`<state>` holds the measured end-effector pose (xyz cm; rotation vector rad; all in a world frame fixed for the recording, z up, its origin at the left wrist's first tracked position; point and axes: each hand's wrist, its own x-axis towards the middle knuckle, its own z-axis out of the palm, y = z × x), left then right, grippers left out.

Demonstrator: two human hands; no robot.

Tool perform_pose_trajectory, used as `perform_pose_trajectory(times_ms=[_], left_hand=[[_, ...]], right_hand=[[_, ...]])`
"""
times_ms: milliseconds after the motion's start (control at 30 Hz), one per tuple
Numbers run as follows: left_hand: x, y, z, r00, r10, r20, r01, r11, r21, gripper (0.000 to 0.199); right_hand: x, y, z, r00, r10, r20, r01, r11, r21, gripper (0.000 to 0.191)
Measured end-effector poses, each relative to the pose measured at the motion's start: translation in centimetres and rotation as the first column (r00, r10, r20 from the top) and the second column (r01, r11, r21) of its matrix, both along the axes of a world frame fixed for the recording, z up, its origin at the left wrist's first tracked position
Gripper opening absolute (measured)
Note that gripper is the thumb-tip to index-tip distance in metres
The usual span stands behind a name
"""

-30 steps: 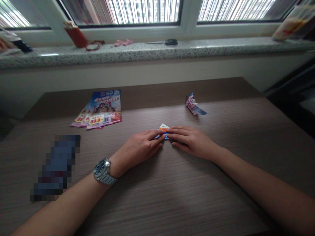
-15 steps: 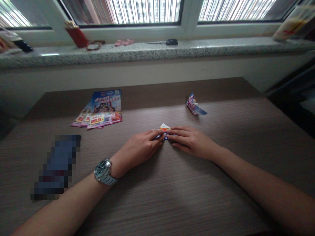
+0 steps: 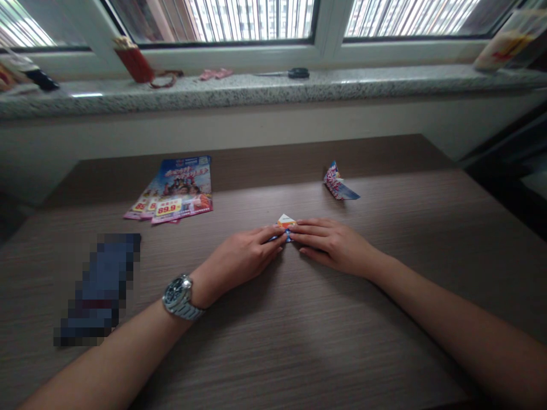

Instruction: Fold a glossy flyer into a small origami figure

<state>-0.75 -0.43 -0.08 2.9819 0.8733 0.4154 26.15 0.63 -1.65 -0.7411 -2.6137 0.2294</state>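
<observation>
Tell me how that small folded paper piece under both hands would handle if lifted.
The folded paper piece looks thin and small, so probably very light. It lies flat on the table, so unlikely to roll. Pressed by both hands' fingers, it may spring open.

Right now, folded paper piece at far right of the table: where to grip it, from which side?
Probably from above, pinching the raised flap at the left end of the folded paper piece. That end stands up off the wooden table, while its blue right end lies flat and gives little to grasp. Nothing lies close around it; the left hand and right hand are nearer the camera, pressing the small folded paper.
</observation>
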Motion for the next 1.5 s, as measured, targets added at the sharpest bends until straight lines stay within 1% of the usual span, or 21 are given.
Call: perform_pose_trajectory(times_ms=[400,733,900,1000,1133,1267,1367,1500], left_hand=[[0.1,-0.1,0.1,1.000,0.016,-0.004,-0.016,1.000,-0.020,0.032],[0.3,-0.1,0.0,1.000,-0.003,-0.013,0.004,0.999,0.048,0.031],[0.6,-0.5,0.2,1.000,0.025,-0.013,-0.025,0.999,0.045,0.032],[0.9,-0.9,0.6,1.000,0.010,0.004,-0.010,0.999,0.045,0.033],[1.2,-1.1,0.9,0.997,-0.039,0.067,0.038,0.999,0.013,0.032],[1.1,-1.1,0.6,0.988,-0.097,0.124,0.101,0.995,-0.020,0.030],[1.0,-1.1,0.4,0.984,-0.132,0.118,0.138,0.989,-0.045,0.031],[1.1,-1.3,0.5,0.985,-0.136,0.105,0.143,0.988,-0.066,0.032]], right_hand=[[-0.1,-0.1,0.3,1.000,-0.006,-0.007,0.006,1.000,-0.018,0.038],[0.0,-0.1,0.1,0.999,-0.021,0.043,0.019,0.999,0.027,0.037],[0.2,-0.1,0.3,0.995,-0.077,0.068,0.072,0.995,0.070,0.037],[0.2,-0.1,0.3,0.989,-0.132,0.064,0.126,0.989,0.081,0.035],[0.4,0.0,0.3,0.990,-0.138,0.024,0.137,0.990,0.043,0.032],[0.5,0.2,0.1,0.992,-0.119,-0.045,0.117,0.992,-0.039,0.028],[0.6,0.4,-0.1,0.993,-0.093,-0.077,0.087,0.993,-0.085,0.026],[0.5,0.4,-0.2,0.989,-0.093,-0.111,0.081,0.991,-0.108,0.022]])
